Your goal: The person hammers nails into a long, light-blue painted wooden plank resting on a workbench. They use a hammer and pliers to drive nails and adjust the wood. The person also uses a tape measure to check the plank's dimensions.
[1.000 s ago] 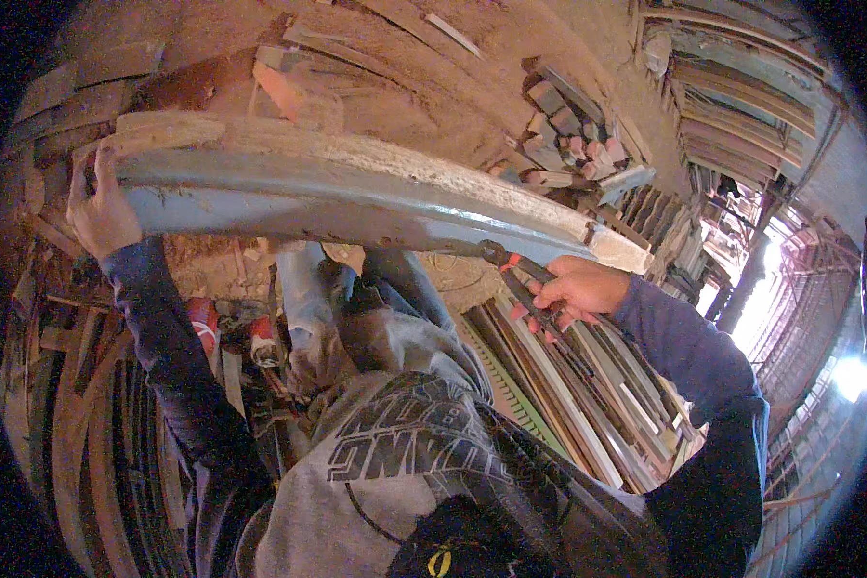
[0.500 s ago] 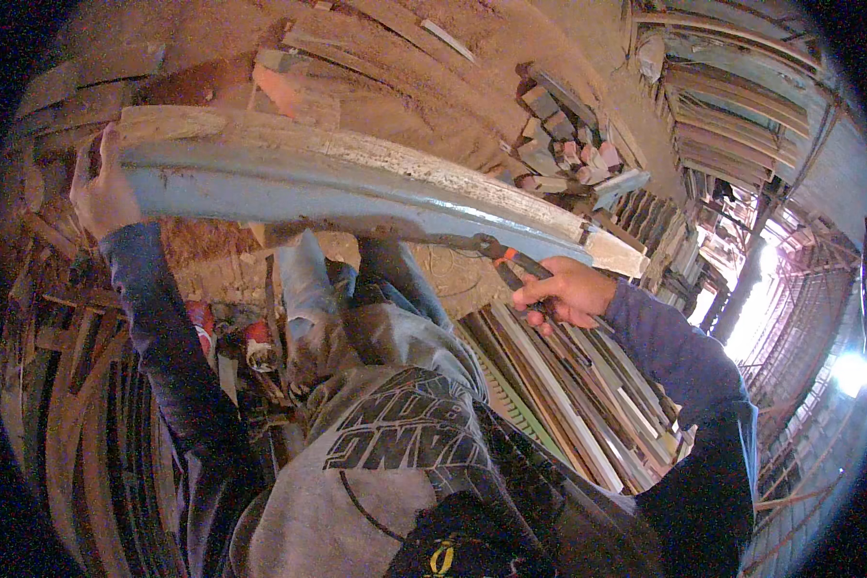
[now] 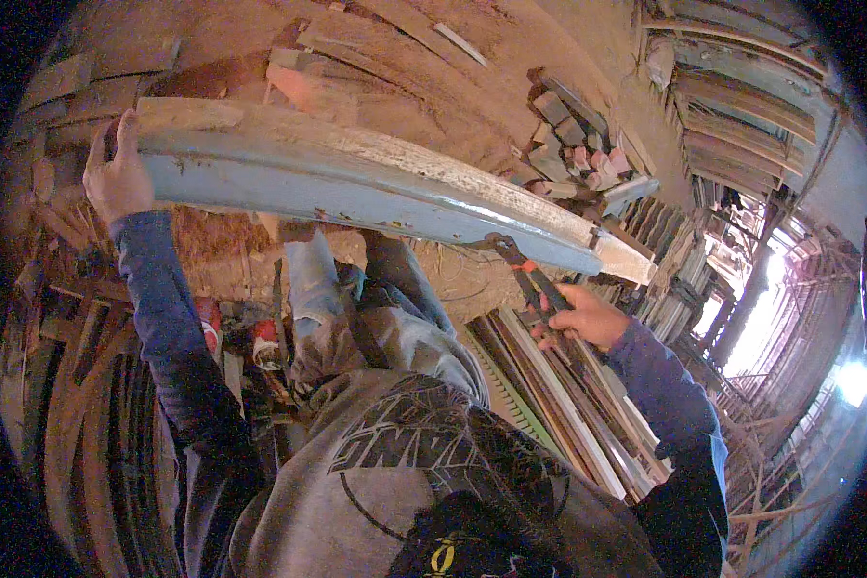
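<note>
A long wooden beam [image 3: 356,193], painted light blue on its near face and worn to bare wood along the top, lies crosswise in front of me. My left hand [image 3: 118,173] grips its left end, fingers over the end face. In my right hand [image 3: 588,316] are pincers [image 3: 525,270] with dark handles and orange bands. Their metal jaws touch or nearly touch the beam's lower near edge, right of its middle. Whether a nail sits between the jaws is too small to tell.
Several wood offcuts [image 3: 573,135] are heaped beyond the beam's right half. Long thin strips [image 3: 559,405] lie stacked below my right hand, and dark boards [image 3: 87,414] line the left side. Planks lie on the brown dirt ground [image 3: 405,87] beyond.
The pincers have tilted more upright, and my right hand has dropped slightly. The beam and my left hand appear shifted a little to the right in view.
</note>
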The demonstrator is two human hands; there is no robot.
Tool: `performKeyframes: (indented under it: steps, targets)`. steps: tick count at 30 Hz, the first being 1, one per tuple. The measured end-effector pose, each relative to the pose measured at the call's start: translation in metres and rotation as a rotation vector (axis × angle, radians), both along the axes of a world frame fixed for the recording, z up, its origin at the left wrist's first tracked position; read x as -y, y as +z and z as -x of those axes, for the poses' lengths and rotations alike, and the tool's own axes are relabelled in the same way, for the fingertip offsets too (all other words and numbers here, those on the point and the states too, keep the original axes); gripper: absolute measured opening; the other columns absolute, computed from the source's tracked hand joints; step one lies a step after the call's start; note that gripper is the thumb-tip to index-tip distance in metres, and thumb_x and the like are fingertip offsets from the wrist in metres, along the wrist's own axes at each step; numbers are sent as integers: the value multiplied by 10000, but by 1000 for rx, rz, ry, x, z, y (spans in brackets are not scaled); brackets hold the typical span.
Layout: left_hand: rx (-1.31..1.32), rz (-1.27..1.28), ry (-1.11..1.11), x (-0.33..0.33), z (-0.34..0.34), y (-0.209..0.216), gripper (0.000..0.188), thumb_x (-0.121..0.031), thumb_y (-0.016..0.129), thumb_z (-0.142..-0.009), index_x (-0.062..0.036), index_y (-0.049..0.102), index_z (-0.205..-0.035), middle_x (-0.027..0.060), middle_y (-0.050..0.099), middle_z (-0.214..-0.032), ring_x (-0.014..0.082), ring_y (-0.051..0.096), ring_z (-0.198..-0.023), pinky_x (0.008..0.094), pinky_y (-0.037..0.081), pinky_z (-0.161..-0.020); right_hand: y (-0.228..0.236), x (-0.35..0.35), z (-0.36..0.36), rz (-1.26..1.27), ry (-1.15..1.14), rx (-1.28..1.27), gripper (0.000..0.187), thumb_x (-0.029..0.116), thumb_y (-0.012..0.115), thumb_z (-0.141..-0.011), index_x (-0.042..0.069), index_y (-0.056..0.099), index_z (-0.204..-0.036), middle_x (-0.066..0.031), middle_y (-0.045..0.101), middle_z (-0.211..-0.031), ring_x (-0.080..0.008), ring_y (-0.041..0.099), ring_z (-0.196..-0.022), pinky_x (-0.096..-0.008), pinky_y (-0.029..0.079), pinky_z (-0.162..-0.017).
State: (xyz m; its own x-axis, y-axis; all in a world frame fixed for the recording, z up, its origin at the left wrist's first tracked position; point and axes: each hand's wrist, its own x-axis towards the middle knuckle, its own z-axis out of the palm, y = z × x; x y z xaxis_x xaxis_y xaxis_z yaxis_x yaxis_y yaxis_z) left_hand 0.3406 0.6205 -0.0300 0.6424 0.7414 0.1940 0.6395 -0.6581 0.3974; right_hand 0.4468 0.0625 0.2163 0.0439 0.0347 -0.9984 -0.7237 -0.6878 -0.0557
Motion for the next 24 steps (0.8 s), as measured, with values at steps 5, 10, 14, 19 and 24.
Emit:
performKeyframes:
  steps: [5,10,14,19,24]
  targets:
    - [156,357,238,13,-10,14,569,-525,634,-843,-82,671,-1199,178,673,-1152,343,618,-1090,400,450,-955,25,-1,14,64,-140,-21,259,-69,509,-883,36,422,-1103,-154,515,-1133,-301,641,-1035,-401,596,-814]
    - [148,323,239,20,-15,31,642,-548,645,-827,-10,667,-1176,206,676,-1134,334,625,-1074,396,444,-957,38,-9,16,20,-184,-13,280,-48,523,-909,55,401,-1140,-132,499,-1146,-324,636,-1053,-426,596,-804]
    - [134,331,230,17,-13,28,628,-548,644,-828,-12,680,-1153,209,676,-1134,334,626,-1069,395,446,-951,39,-17,12,14,-205,-74,340,-25,553,-918,59,398,-1208,-123,482,-1223,-341,625,-1088,-463,590,-819]
    - [172,195,226,19,-15,24,591,-536,642,-836,-20,696,-1119,200,682,-1120,336,633,-1047,397,451,-942,40,-27,-3,16,-292,-159,422,45,577,-932,67,382,-1305,-144,527,-1254,-352,615,-1115,-497,581,-852]
    - [163,335,218,23,-15,32,605,-538,642,-835,-2,693,-1112,202,688,-1096,322,640,-1020,393,455,-933,37,-50,-22,116,-262,-261,433,116,567,-959,91,388,-1353,-167,570,-1226,-356,619,-1109,-524,573,-857]
